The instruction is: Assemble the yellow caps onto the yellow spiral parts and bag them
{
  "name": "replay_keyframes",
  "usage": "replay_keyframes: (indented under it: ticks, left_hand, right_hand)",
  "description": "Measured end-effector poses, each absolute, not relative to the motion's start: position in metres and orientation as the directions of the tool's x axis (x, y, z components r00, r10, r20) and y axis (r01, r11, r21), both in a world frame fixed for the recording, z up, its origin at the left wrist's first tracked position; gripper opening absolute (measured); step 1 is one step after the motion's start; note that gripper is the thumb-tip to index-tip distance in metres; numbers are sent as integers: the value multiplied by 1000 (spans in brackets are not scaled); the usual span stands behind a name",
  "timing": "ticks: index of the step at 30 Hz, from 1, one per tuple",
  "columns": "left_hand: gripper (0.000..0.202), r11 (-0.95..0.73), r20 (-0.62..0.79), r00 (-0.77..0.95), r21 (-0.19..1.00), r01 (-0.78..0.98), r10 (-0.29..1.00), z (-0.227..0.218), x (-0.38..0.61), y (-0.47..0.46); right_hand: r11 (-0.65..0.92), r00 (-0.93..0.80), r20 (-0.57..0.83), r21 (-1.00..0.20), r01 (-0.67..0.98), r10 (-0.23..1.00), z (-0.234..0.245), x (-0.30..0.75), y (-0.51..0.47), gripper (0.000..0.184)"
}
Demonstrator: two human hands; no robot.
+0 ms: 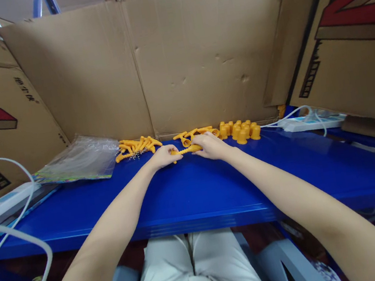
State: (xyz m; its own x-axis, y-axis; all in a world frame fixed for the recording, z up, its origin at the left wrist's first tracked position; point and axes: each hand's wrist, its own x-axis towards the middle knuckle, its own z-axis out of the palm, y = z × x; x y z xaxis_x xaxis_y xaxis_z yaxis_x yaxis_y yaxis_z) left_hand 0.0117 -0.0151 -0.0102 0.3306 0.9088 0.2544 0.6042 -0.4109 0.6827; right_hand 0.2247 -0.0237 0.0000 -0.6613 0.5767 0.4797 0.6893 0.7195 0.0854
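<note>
At the far middle of the blue table, my left hand (164, 157) pinches the handle end of a yellow T-shaped piece with a twisted shaft (186, 150). My right hand (211, 146) is closed around the shaft's other end; the fingers hide that tip. Just behind the right hand lie several yellow T-shaped pieces (191, 133), some with round cup-like ends. Beyond my left hand is a pile of yellow T-handles (138, 145) with small metal spirals (136, 156) among them. Several yellow cup-shaped caps (241, 134) stand to the right of my right hand.
A see-through plastic bag (80, 160) lies left of the pile on the blue table (195, 191). A cardboard wall (196, 58) closes off the back, with boxes at both sides. White power strips (313, 123) and a white cable (43, 244) lie at the sides.
</note>
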Motion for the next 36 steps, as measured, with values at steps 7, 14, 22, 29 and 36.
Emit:
replay_keyframes:
  ticks: [7,14,22,29,36]
  left_hand:
    - [31,-436,297,319,607,665,900,-9,12,-16]
    - [30,-482,363,334,487,728,870,-4,12,-21]
    - [35,-450,340,315,472,758,886,-6,12,-18]
    - [33,-417,304,298,496,761,905,-5,9,-20]
    - [33,-441,323,314,479,759,893,-4,7,-20]
  right_hand:
    - [684,-638,488,108,722,596,2,225,-26,16]
    - [656,-617,414,62,753,669,-1,221,-27,21]
    - [647,-602,404,32,762,689,-3,222,-25,24]
    - [628,-566,440,7,778,697,-4,223,-23,32]
    - [655,-596,433,18,756,676,-5,224,-22,24]
